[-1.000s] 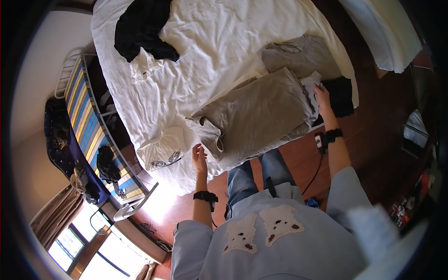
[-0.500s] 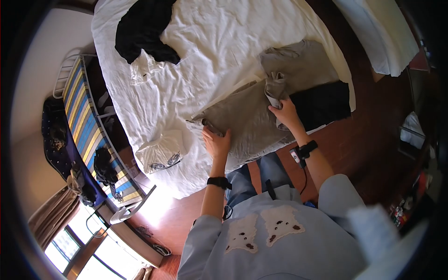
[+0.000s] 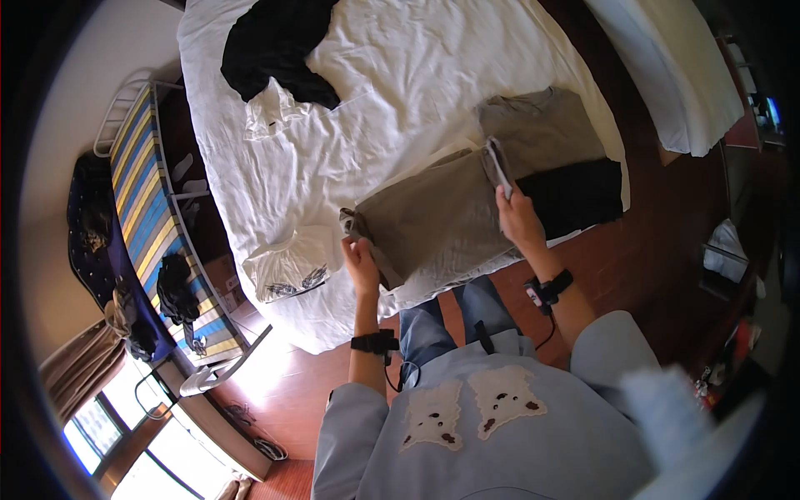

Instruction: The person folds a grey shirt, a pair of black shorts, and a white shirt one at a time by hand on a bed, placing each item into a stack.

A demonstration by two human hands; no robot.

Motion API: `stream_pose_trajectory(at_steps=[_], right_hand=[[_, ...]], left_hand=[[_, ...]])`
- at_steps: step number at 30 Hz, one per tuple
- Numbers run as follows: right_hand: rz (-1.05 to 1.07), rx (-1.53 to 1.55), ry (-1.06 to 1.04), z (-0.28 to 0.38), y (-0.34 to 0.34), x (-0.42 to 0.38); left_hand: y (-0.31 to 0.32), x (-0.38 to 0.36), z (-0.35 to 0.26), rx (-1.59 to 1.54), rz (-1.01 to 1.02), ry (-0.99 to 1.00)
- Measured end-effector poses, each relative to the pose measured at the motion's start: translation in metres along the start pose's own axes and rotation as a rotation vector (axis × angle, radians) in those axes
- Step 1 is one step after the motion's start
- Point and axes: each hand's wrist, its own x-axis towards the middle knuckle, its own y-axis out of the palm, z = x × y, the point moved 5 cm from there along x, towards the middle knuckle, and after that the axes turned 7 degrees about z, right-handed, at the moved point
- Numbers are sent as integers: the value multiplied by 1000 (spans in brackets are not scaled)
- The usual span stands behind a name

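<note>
A grey-brown garment is spread across the near edge of the bed. My left hand is closed on its bunched left end. My right hand pinches the other end, where a narrow fold stands up from the bed. Just beyond my right hand, a grey-brown top with a neckline lies flat, and a black garment lies alongside it. To the left of my left hand is a folded white shirt with a dark print.
The white-sheeted bed fills the middle. At its far left lie black clothing and a small white garment. A striped bunk bed stands left; another white-covered surface is at right. Wooden floor shows below.
The garment's ends have been pulled straighter and its middle lies smoother. My left hand has shifted left and slightly nearer me; my right hand has moved a little right. The view has shifted slightly.
</note>
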Motion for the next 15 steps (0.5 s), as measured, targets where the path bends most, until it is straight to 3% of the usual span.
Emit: stream_pose_trajectory(at_steps=[3, 6, 15], right_hand=[[78, -53, -56, 37, 26, -24], [175, -104, -92, 73, 58, -47], [366, -130, -149, 132, 149, -87]], left_hand=[[-31, -9, -10, -154, 58, 40], [-63, -21, -12, -124, 115, -68], [-121, -27, 8, -260, 27, -94]])
